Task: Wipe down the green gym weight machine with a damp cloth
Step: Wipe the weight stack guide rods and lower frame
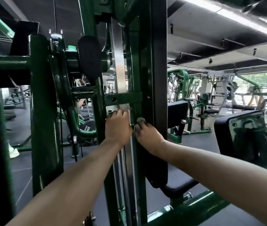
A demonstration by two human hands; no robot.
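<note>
The green weight machine (44,111) fills the left and middle of the head view, with thick green posts and a vertical steel strip (119,70) in its central column. My left hand (117,126) grips that column just below a green crossbar (123,99), fingers curled over the steel strip. My right hand (147,136) sits right beside it on the dark upright and pinches a small grey cloth (140,120), which pokes out above the fingers against the post. Most of the cloth is hidden inside the hand.
A black seat pad (178,181) juts out at lower right above a green base tube (194,204). A black back pad (177,113) and another padded machine (243,136) stand to the right. A weight plate (88,126) and a person's white shoe (13,152) are at left.
</note>
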